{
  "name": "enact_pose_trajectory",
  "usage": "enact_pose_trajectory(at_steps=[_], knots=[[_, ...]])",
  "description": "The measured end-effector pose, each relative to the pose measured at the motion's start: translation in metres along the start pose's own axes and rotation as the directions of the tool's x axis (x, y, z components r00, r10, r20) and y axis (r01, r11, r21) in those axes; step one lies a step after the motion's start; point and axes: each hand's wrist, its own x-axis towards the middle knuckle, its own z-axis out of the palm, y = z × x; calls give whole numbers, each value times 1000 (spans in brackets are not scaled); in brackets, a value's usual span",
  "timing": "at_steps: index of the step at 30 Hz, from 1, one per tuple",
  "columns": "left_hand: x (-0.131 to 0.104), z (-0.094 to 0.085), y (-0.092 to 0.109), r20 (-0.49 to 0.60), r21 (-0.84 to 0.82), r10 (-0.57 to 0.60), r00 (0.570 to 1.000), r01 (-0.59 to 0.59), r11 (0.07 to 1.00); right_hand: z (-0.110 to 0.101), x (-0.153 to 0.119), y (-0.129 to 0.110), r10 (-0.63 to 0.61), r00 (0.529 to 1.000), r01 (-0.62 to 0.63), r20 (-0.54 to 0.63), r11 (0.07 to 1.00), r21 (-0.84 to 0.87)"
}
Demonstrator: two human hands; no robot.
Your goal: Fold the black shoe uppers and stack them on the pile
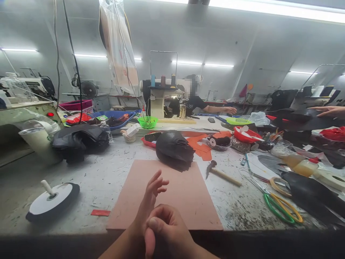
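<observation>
Hands: the left hand (pixel 151 196) is raised with fingers spread and empty; the right hand (pixel 168 230) is curled loosely against its wrist, and seems to hold nothing, though its palm is hidden.
Board: both hands hover over the near edge of a pinkish-brown cutting board (pixel 183 194), which lies flat on the scuffed worktable (pixel 107 180).
Black pieces: a stack of dark cut leather pieces (pixel 174 149) sits on the far edge of the board, well apart from the hands.
Tools: a hammer (pixel 222 174) lies just right of the board; green-and-yellow scissors (pixel 280 205) lie further right, near a tape roll (pixel 279 185).
Left side: a round weighted disc with a knob (pixel 52 203) and a small red scrap (pixel 100 212) lie on the table.
Beyond: a co-worker's arm (pixel 218 108) reaches along the far bench beside a sewing machine (pixel 161 97).
Risk: the stack looks loosely piled, so a careless reach could likely scatter it; an elbow sweeping right could knock the hammer or catch the open scissor blades.
</observation>
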Motion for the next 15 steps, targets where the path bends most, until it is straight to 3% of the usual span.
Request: enact_pose_trajectory(at_steps=[5,9,11,13,15], knots=[[-2,-11,5,51,189,133,990,-140,972,-15,-3,-20,-43,995,54,91,992,-118],[-4,-18,18,90,436,194,977,-214,874,-21,-9,-41,-45,991,92,129,916,-390],[-2,-22,27,196,570,245,949,-314,759,-20,-11,-46,-62,986,135,152,833,-537],[2,-24,37,326,659,309,893,-449,604,-17,-11,-47,-53,988,133,143,760,-636],[7,-24,48,385,733,351,854,-514,446,-14,-11,-45,-61,992,120,110,727,-676]])
